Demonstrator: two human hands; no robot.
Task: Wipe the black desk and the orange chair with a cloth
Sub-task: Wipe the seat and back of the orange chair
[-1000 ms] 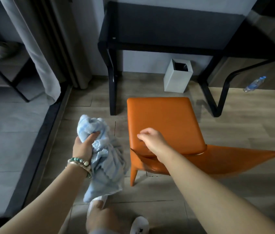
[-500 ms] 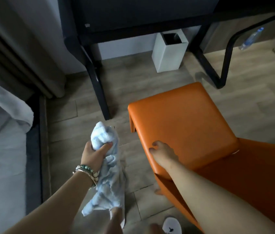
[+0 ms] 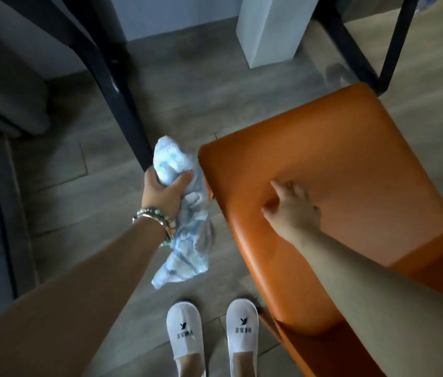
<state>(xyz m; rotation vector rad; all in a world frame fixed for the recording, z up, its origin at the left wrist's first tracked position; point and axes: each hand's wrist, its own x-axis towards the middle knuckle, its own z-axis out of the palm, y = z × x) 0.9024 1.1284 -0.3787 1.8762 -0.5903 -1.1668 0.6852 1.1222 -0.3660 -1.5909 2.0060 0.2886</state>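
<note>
The orange chair fills the right side, its seat facing up. My right hand rests on the seat, palm down with fingers loosely curled, holding nothing. My left hand grips a bunched light-blue cloth just left of the seat's left edge; the cloth hangs down toward the floor. Of the black desk only the legs show: one leg runs from the top left down behind the cloth, and another frame part stands at the top right. The desk top is out of view.
A white square bin stands on the wood floor under the desk. My feet in white slippers are at the bottom centre. Grey curtain folds hang at the left, beside a dark floor track.
The camera has tilted down and moved closer, so the desk top has left view. My right hand slid further onto the seat. The cloth in my left hand moved nearer the seat's edge.
</note>
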